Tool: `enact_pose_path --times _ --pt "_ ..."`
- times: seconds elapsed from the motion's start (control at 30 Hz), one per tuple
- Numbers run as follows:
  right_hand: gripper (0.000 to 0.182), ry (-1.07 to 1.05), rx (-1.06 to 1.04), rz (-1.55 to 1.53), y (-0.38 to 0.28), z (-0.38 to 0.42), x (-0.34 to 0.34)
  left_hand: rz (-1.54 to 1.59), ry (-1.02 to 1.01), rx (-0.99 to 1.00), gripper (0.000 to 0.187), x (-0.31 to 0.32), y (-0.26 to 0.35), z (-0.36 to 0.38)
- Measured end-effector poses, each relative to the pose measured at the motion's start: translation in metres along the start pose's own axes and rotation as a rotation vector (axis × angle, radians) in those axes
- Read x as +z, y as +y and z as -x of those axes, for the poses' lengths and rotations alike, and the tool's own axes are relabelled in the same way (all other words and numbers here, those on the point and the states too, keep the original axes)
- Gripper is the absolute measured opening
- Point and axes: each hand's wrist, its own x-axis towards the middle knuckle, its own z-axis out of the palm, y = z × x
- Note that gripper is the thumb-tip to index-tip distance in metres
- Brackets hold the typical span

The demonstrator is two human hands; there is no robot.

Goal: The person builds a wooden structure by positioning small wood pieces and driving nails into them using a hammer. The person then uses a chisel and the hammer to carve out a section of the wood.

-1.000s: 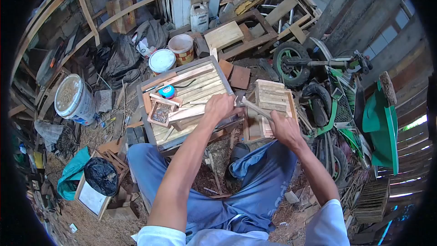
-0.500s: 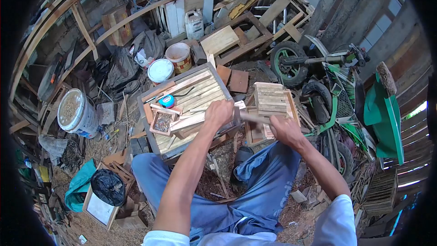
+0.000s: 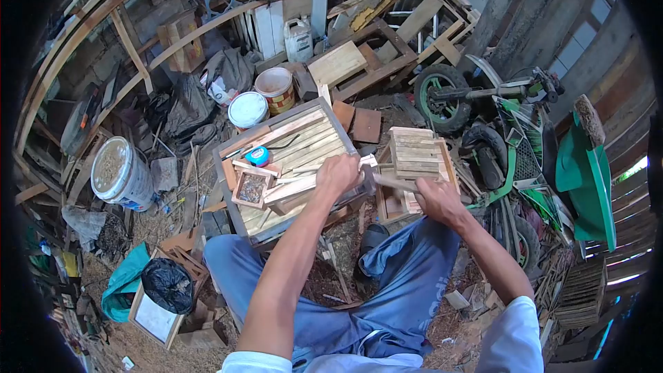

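Observation:
My right hand (image 3: 440,200) is closed around the wooden handle of a hammer (image 3: 396,183). The hammer's dark head is beside my left hand (image 3: 338,174), at the end of a pale wood piece (image 3: 293,190). That left hand is wrapped over the wood piece and presses it above a slatted wooden bench top (image 3: 311,139) with a dark frame. Left of it on the bench are a small wooden box of nails (image 3: 251,188) and a blue tape measure (image 3: 257,156). A slatted wooden piece (image 3: 414,152) rests on a wooden tray right of the bench.
A green motorbike frame (image 3: 511,159) with wheels stands at the right, by a green plastic chair (image 3: 587,166). Several buckets, including a white one (image 3: 247,109), stand behind and left of the bench. Scrap wood and shavings cover the floor around my legs.
The view has shifted slightly, so everything sits a little further right. Both hands keep their holds, and the hammer head stays near the end of the wood piece.

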Motion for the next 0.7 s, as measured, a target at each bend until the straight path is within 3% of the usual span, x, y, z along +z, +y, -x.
enact_pose_path --times 0.1,0.2,0.3,0.47,0.57,0.7 --pt "0.022 -0.054 0.099 0.031 0.013 -0.01 0.008 0.088 -0.016 -0.053 0.023 -0.015 0.01 0.006" --pt "0.022 -0.013 -0.011 0.029 0.009 -0.003 0.006 0.042 0.017 -0.007 0.033 -0.001 0.0 0.002" --pt "0.021 -0.011 0.11 -0.051 0.018 -0.011 0.011 0.073 -0.071 -0.104 0.044 -0.007 0.008 0.003" --pt "0.018 0.044 0.038 -0.052 0.014 -0.008 0.006 0.031 -0.038 -0.042 0.041 0.006 -0.001 -0.001" --pt "0.017 0.031 0.07 -0.025 0.021 -0.007 0.015 0.019 -0.071 -0.004 0.057 0.003 -0.002 -0.001" --pt "0.017 0.113 0.026 -0.02 0.008 -0.01 0.003 0.005 -0.013 0.016 0.06 0.013 -0.006 0.002"
